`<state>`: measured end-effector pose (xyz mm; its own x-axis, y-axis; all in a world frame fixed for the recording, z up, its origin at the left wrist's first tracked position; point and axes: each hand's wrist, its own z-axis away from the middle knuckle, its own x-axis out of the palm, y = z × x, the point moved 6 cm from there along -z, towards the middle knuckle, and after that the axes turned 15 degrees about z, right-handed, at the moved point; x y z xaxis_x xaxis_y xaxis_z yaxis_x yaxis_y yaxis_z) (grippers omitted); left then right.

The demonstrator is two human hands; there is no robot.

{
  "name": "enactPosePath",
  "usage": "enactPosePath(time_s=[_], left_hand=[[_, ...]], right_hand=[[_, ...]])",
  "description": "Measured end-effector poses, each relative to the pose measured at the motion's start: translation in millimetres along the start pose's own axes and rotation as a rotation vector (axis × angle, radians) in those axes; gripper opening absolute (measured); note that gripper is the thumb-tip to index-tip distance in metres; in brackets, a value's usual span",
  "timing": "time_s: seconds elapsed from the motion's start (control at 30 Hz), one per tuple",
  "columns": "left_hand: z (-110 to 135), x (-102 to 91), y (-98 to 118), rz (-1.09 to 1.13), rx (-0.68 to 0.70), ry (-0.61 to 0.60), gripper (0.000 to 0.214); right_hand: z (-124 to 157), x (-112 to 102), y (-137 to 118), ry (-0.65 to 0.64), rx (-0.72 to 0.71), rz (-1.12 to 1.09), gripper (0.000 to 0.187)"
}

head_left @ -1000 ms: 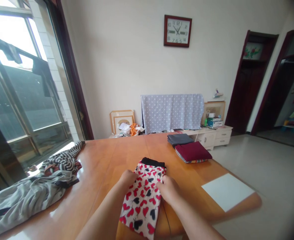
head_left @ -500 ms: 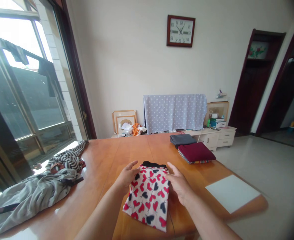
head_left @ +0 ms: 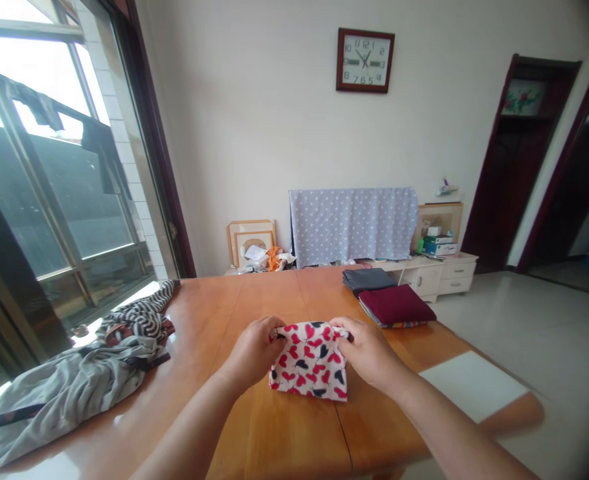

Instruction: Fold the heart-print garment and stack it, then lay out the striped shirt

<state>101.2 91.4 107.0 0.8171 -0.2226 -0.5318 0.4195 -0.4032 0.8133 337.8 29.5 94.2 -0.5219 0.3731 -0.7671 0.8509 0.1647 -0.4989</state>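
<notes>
Grips seemingly pinching heart-print cloth (head_left: 308,365), left hand (head_left: 252,353), right hand (head_left: 369,353), at top corners

On the long orange wooden table (head_left: 274,427), the heart-print cotton cloth (head_left: 308,363) lies at my twelve o'clock. At ten o'clock a crumpled grey cloth (head_left: 64,393) lies just before a striped black-and-white cloth (head_left: 141,319). At one o'clock a folded maroon cloth (head_left: 397,305) sits just before a folded dark grey cloth (head_left: 368,280). A white rectangular sheet (head_left: 471,385) lies at two o'clock. Beyond the table, a polka-dot blue cloth (head_left: 353,227) hangs at twelve o'clock.
</notes>
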Motion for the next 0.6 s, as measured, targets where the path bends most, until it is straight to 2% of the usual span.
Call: enactPosePath(time_s=[0.13, 0.27, 0.33, 0.4, 0.47, 0.6], left_hand=[[-11, -2.9, 6, -0.146, 0.041, 0.076, 0.013], [-28, -2.5, 16, -0.193, 0.065, 0.158, 0.013], [-29, -0.3, 20, -0.207, 0.086, 0.194, 0.014], [-21, 6.5, 16, -0.233, 0.091, 0.189, 0.015], [-3, 19.5, 4, -0.273, 0.078, 0.129, 0.015], [45, 54.1, -26, -0.299, 0.105, -0.08, 0.009]], right_hand=[[-17, -10, 8, 0.056, 0.021, 0.127, 0.027], [-41, -17, 6, 0.132, -0.024, 0.115, 0.027], [-44, -19, 6, 0.175, -0.044, 0.104, 0.03], [-34, -16, 9, 0.207, -0.063, 0.081, 0.033], [-12, -5, 18, 0.195, -0.079, 0.056, 0.034], [49, 32, 44, -0.008, -0.069, 0.051, 0.038]])
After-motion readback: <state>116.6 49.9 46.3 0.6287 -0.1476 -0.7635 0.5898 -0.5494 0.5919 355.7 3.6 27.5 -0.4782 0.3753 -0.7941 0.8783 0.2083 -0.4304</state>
